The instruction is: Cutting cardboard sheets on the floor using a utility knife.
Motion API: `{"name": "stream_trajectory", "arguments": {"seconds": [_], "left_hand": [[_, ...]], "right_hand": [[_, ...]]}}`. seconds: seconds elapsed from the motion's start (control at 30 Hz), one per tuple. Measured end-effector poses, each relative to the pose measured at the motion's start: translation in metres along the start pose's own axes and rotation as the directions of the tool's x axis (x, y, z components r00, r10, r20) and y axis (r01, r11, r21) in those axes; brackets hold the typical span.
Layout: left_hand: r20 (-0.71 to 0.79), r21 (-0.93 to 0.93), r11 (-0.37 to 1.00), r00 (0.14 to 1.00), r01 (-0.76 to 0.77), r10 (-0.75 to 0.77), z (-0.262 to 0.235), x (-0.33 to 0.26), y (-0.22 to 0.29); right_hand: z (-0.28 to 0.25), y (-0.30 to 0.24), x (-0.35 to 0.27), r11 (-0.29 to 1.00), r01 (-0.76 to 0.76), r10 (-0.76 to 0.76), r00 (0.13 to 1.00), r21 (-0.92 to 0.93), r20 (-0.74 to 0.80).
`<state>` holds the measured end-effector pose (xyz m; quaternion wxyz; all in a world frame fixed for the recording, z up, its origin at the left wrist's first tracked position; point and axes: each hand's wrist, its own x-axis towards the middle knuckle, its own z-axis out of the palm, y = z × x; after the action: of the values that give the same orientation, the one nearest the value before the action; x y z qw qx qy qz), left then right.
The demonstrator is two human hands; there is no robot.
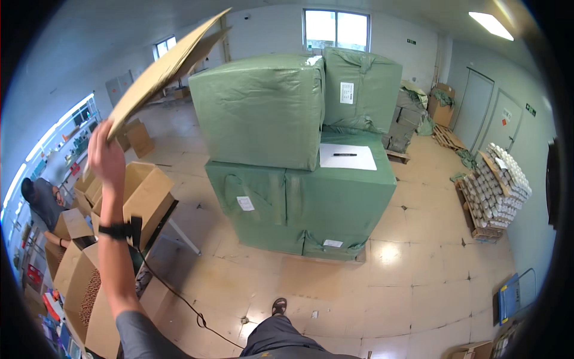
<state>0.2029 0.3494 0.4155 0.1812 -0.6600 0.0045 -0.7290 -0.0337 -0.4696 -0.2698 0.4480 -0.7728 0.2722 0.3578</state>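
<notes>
Open brown boxes [134, 197] sit at the left. The left hand [106, 157] is closed on a flat cardboard sheet [164, 69], held up high. Big green bundles [299, 155] with white labels [347, 93] stand in the middle. Stacked cans [496, 185] are at the right.

The right hand does not show anywhere. The left hand [106, 157] grips a cardboard sheet [164, 69] at its lower corner, but its fingers lie behind the sheet. Left of the green-wrapped bales [293, 161], a co-worker [42, 200] is half hidden by open cardboard boxes [140, 191] and by the dark rim. The print on the white sheet [347, 157] atop the bales is too small to tell. Right of the bales, a blue cart [509, 297] is cut off by the rim.
</notes>
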Motion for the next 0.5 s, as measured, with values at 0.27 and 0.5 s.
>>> {"name": "stream_trajectory", "arguments": {"seconds": [0.27,0.5], "left_hand": [[-0.018,-0.133,0.987,0.996,-0.089,0.087,0.269,0.057,0.051],[0.499,-0.384,0.923,0.840,-0.006,0.213,0.434,0.009,0.128]], "right_hand": [[0.055,-0.171,0.000,0.997,0.074,-0.065,0.966,0.026,-0.249],[0.072,-0.283,0.060,0.991,0.129,-0.112,0.911,0.017,-0.398]]}}
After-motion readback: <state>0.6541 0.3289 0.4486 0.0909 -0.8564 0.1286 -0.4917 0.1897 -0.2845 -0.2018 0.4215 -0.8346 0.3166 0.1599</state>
